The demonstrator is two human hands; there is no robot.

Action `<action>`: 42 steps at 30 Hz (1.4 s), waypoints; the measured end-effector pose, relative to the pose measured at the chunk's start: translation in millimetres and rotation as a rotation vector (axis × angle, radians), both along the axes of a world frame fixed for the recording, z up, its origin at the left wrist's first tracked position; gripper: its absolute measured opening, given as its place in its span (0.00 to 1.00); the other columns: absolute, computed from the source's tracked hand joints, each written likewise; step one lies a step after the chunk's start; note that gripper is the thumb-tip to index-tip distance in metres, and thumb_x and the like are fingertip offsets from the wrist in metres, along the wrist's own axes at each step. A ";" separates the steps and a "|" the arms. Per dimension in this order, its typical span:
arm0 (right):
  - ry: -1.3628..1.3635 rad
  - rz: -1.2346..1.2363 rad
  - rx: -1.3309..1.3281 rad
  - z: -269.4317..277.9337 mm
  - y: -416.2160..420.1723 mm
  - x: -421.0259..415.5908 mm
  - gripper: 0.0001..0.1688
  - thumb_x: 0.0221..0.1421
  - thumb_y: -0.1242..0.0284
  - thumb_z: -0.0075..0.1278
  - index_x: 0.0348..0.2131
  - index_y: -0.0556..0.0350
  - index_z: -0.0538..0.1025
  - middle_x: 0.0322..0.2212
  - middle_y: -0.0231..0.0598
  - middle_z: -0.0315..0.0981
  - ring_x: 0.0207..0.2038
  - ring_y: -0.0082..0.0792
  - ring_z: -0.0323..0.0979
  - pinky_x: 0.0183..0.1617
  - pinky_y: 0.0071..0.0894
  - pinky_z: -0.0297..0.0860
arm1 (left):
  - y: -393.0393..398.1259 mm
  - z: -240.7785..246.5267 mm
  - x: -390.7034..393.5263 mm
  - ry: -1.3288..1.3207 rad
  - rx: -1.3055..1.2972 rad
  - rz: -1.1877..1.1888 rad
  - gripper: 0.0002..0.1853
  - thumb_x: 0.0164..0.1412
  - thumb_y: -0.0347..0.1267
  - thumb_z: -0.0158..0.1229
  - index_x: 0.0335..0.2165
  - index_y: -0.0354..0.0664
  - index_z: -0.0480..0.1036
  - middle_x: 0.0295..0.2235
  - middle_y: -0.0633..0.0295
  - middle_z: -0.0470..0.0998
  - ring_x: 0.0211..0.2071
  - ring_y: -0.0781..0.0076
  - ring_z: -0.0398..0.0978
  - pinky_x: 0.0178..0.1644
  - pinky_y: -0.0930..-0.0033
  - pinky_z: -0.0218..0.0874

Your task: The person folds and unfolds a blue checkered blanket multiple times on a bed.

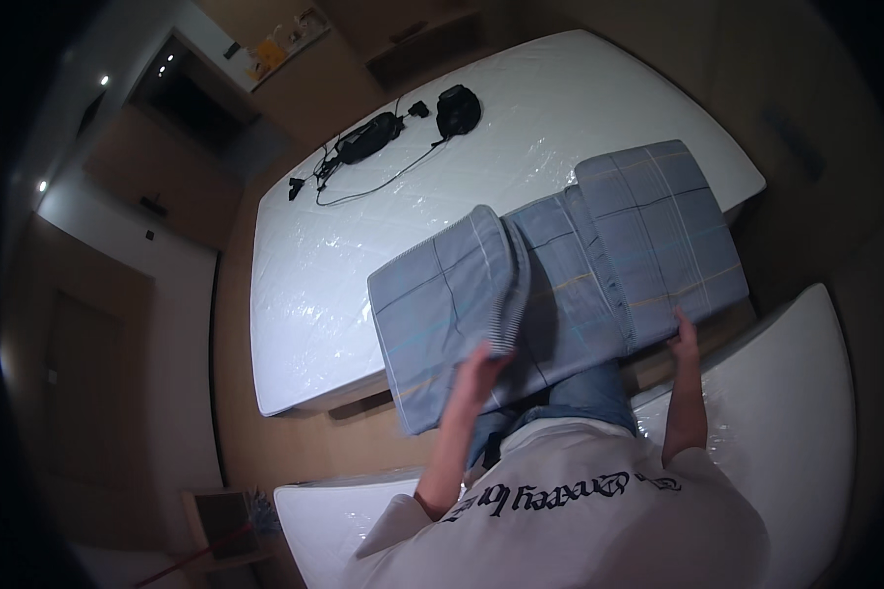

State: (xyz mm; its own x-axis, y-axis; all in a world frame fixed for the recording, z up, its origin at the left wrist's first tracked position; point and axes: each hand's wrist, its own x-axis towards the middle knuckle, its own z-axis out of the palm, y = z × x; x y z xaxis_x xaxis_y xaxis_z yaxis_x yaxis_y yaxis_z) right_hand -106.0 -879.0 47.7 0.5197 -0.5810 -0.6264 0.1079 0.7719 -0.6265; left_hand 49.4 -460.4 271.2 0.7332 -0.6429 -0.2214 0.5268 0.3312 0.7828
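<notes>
A grey-blue checked quilted pad (pixel 560 280) lies in front of me, across the near edge of a plastic-wrapped mattress and over my lap. Its left panel (pixel 442 272) and right panel (pixel 659 221) are folded inward, with a strip of the middle showing between them. My left hand (pixel 480 368), slightly blurred, grips the striped bound edge of the left panel, which stands a little raised. At the near edge of the right panel, my right hand (pixel 683 337) has its thumb on top; its other fingers are mostly hidden.
On the wrapped white mattress (pixel 324 294) lie a black pouch with cables (pixel 368 138) and a round black case (pixel 458 112). Behind me is another wrapped mattress (pixel 788 390). A shelf unit (pixel 225 523) stands at lower left, and a counter (pixel 291 55) holds small items.
</notes>
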 end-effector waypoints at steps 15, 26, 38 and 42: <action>0.025 0.122 0.098 10.6 9.7 -8.4 0.25 0.45 0.57 0.51 0.41 0.49 0.68 0.39 0.34 0.68 0.41 0.36 0.67 0.43 0.37 0.64 | 390.9 2.4 8.8 -0.027 0.412 1.323 0.34 0.53 0.56 0.41 0.49 0.43 0.56 0.44 0.55 0.65 0.42 0.69 0.65 0.39 0.66 0.58; 0.161 0.084 -0.035 40.3 -5.6 8.5 0.26 0.42 0.58 0.52 0.41 0.48 0.68 0.38 0.34 0.68 0.38 0.34 0.68 0.27 0.30 0.62 | 358.5 -204.5 -1.1 0.419 0.061 1.269 0.30 0.49 0.41 0.56 0.47 0.40 0.58 0.45 0.54 0.65 0.44 0.61 0.65 0.46 0.59 0.59; 0.330 0.117 -0.304 143.0 135.7 35.5 0.25 0.40 0.59 0.55 0.34 0.56 0.67 0.27 0.33 0.66 0.19 0.25 0.63 0.14 0.22 0.56 | 477.2 -3.1 47.0 -0.384 0.697 1.528 0.21 0.50 0.29 0.56 0.41 0.28 0.63 0.39 0.53 0.69 0.36 0.65 0.68 0.42 0.64 0.62; 0.334 0.484 -0.176 164.0 170.5 13.8 0.38 0.39 0.45 0.50 0.34 0.63 0.68 0.26 0.42 0.71 0.21 0.30 0.70 0.20 0.26 0.67 | 546.3 -95.3 -14.9 -0.050 0.857 1.611 0.29 0.45 0.28 0.59 0.44 0.25 0.58 0.43 0.50 0.66 0.40 0.59 0.67 0.45 0.57 0.60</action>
